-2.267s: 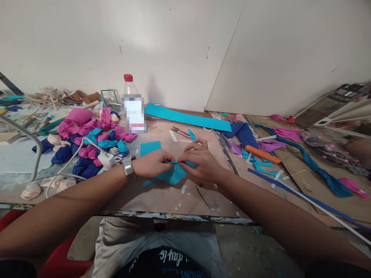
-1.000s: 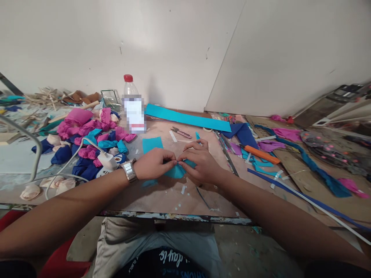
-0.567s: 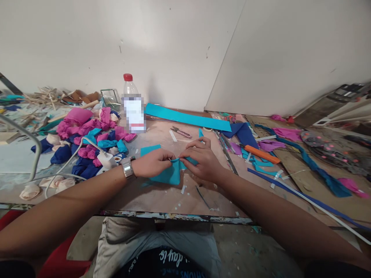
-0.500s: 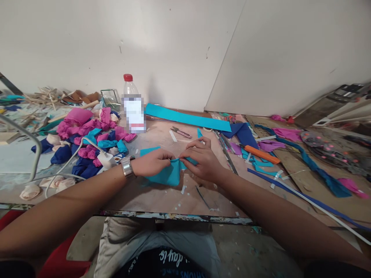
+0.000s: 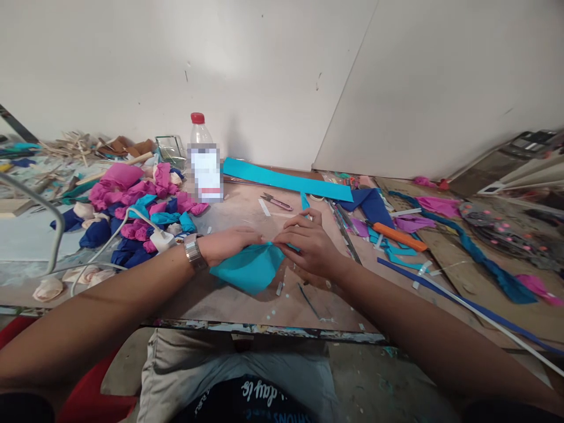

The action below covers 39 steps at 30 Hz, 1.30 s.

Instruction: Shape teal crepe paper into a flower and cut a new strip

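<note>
A piece of turquoise crepe paper (image 5: 249, 267) hangs from my fingertips above the table's front middle. My left hand (image 5: 231, 244), a metal watch on its wrist, pinches the upper edge of the paper. Close against it, my right hand (image 5: 308, 241) has thumb and index finger closed on the gathered end of the same paper. A narrow turquoise tail (image 5: 305, 201) sticks up behind the right hand's fingers. Just beyond the hands lie small thread snips (image 5: 277, 201) with pinkish handles.
Crumpled pink, blue and cream paper bundles (image 5: 127, 200) are heaped at left, with a white cable and plug (image 5: 162, 238). A red-capped bottle (image 5: 201, 132) stands behind. A long turquoise strip (image 5: 286, 181) lies along the wall. An orange cutter (image 5: 399, 236) rests at right.
My left hand has flattened and turned over the upper edge of the paper. The turquoise piece now hangs lower and fuller beneath it. My right hand keeps its pinch in about the same place.
</note>
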Tool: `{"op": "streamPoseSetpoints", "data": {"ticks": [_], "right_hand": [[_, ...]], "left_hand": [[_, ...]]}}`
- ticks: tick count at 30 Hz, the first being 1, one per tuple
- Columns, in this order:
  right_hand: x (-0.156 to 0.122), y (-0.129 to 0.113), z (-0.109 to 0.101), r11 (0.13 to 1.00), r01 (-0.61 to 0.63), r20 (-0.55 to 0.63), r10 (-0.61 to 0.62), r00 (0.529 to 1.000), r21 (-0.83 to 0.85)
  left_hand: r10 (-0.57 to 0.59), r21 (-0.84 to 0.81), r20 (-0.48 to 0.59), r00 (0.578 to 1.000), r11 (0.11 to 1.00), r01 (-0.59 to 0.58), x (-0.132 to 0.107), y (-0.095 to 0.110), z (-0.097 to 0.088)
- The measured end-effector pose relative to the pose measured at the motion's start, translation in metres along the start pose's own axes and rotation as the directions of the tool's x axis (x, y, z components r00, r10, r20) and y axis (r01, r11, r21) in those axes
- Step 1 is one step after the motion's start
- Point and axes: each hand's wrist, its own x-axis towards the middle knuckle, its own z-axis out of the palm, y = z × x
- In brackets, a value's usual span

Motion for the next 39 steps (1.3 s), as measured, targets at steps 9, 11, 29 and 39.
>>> {"op": "streamPoseSetpoints", "data": {"ticks": [9, 11, 29, 39], "right_hand": [[-0.001, -0.002, 0.002, 0.999, -0.038, 0.009, 0.039, 0.999, -0.005], [-0.001, -0.002, 0.002, 0.999, -0.052, 0.026, 0.053, 0.998, -0.003], [0.0, -0.008, 0.003, 0.988, -0.149, 0.095, 0.145, 0.985, 0.036], [0.001, -0.011, 0.003, 0.972, -0.23, 0.205, 0.216, 0.955, 0.049]], "left_hand": [[0.088, 0.154, 0.086, 0.992, 0.983, -0.101, 0.001, 0.0, 0.0], [0.112, 0.179, 0.066, 0.991, 0.976, -0.123, 0.001, 0.0, 0.001], [0.275, 0.785, -0.073, 0.959, 0.608, -0.114, -0.011, 0.008, 0.019], [0.278, 0.857, -0.052, 0.959, 0.505, -0.1, -0.011, 0.008, 0.021]]}}
